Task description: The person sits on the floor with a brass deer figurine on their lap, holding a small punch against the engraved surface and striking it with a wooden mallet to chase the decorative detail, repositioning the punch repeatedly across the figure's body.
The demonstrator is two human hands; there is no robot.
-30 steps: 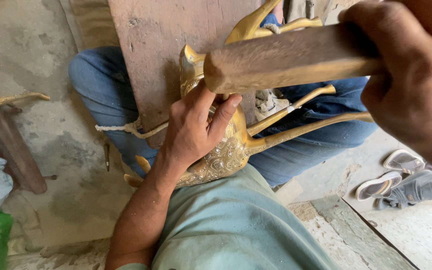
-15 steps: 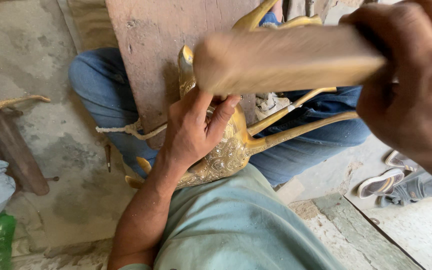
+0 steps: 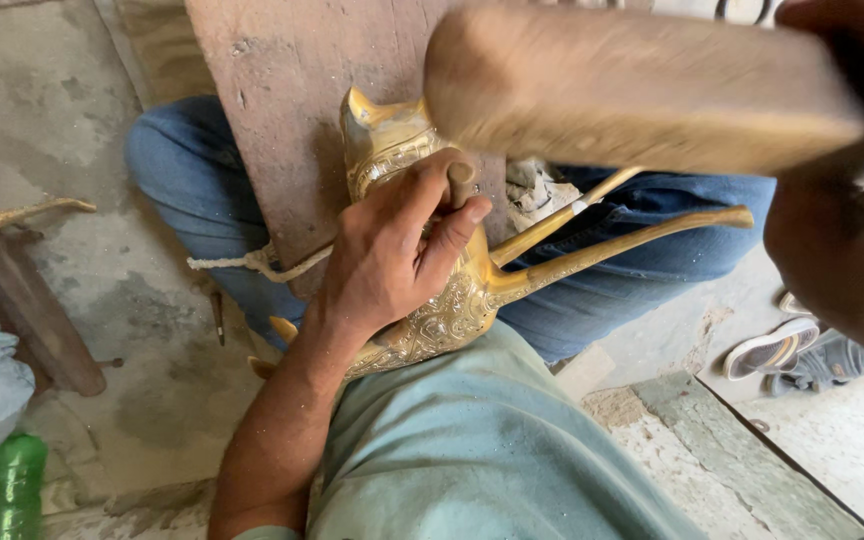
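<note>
An engraved brass pot (image 3: 442, 310) with a long thin spout lies across my lap, its top against a reddish wooden board (image 3: 282, 110). My left hand (image 3: 392, 255) rests on the pot's body and pinches a small metal punch (image 3: 460, 183) upright on it. My right hand (image 3: 842, 200) grips a thick wooden mallet (image 3: 632, 85), raised above the pot and blurred, close to the camera. The pot's spout (image 3: 642, 240) points right over my blue-jeaned leg.
A second brass spout (image 3: 12, 218) lies on a dark wooden block (image 3: 22, 300) at the left. A green bottle (image 3: 7, 485) stands bottom left beside another person's pale sleeve. Sandals (image 3: 792, 350) lie on the concrete floor at the right. A cord (image 3: 252, 262) loops around the board.
The mallet in my right hand has risen and come closer to the camera, now large and blurred. My left hand stays on the pot with the punch.
</note>
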